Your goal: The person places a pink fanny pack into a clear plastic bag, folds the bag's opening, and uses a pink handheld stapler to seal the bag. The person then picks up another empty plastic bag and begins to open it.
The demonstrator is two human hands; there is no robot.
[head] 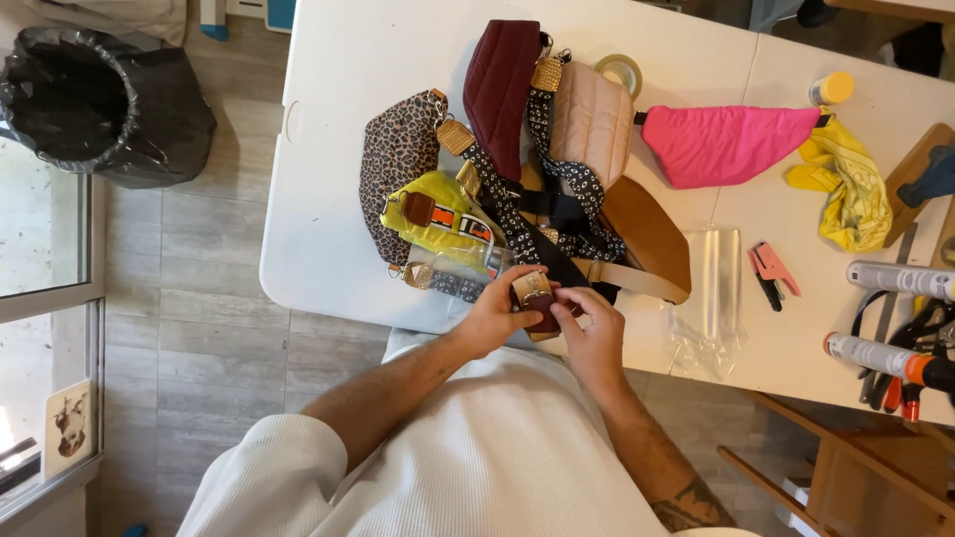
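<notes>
Right now both hands are down at the near edge of the white table [328, 119], working on one small piece. The left hand [492, 318] has its fingers [517, 281] curled tight around a gold buckle [530, 288] on a dark maroon strap end [542, 320], thumb pressed against the metal. The right hand [595, 333] pinches the same piece from the other side, its fingertips [569, 295] closed on the strap just beside the buckle, so the two sets of fingers nearly meet.

Just beyond the fingertips sits a heap of belt bags. Closest to the left fingers is a neon yellow bag [438, 221] with a brown leather tab and an orange striped band, and outside that a leopard-print bag [396, 164]. Straight ahead of the fingers a black-and-white patterned strap [517, 224] snakes across the pile, over a maroon quilted bag [500, 85] and a pale pink quilted bag [594, 119]. A tan bag [652, 234] lies just past the right fingers.

Off to the right of the right fingers, a clear plastic packet [711, 298] lies flat and crumpled. Further out are a hot pink bag [726, 144], a yellow cloth [851, 194], pink-handled snips [771, 270], and two grey tubes, the nearer grey tube [880, 356] with an orange tip. Well beyond the pile is a roll of tape [619, 72]. Far off to the left of the left fingers, on the floor, stands a black-lined bin [95, 99].
</notes>
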